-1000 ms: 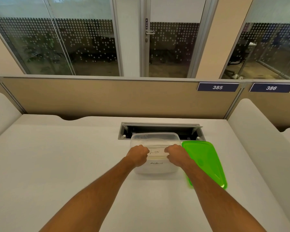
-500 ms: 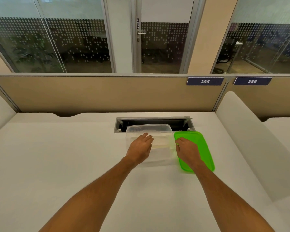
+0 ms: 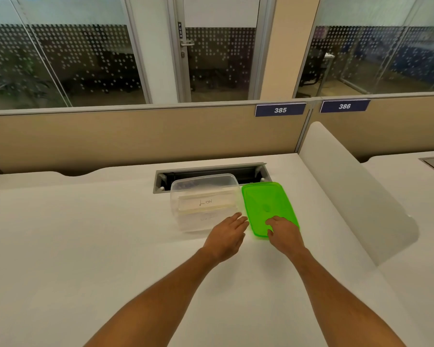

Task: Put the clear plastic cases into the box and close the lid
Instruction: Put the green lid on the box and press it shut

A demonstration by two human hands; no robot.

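A translucent plastic box stands open on the white desk, in front of the cable slot. Inside it lies a clear plastic case with handwriting on its label; more cases beneath are hard to tell apart. A green lid lies flat on the desk just right of the box. My right hand rests on the lid's near edge, fingers curled over it. My left hand hovers by the box's near right corner, fingers apart, holding nothing.
An open cable slot is sunk into the desk behind the box. A beige partition closes the far edge. A white curved divider rises along the right side.
Both hands have let go of the case, which now lies in the box. My right hand moved right onto the green lid, and my left hand drew back toward the box's near right corner.
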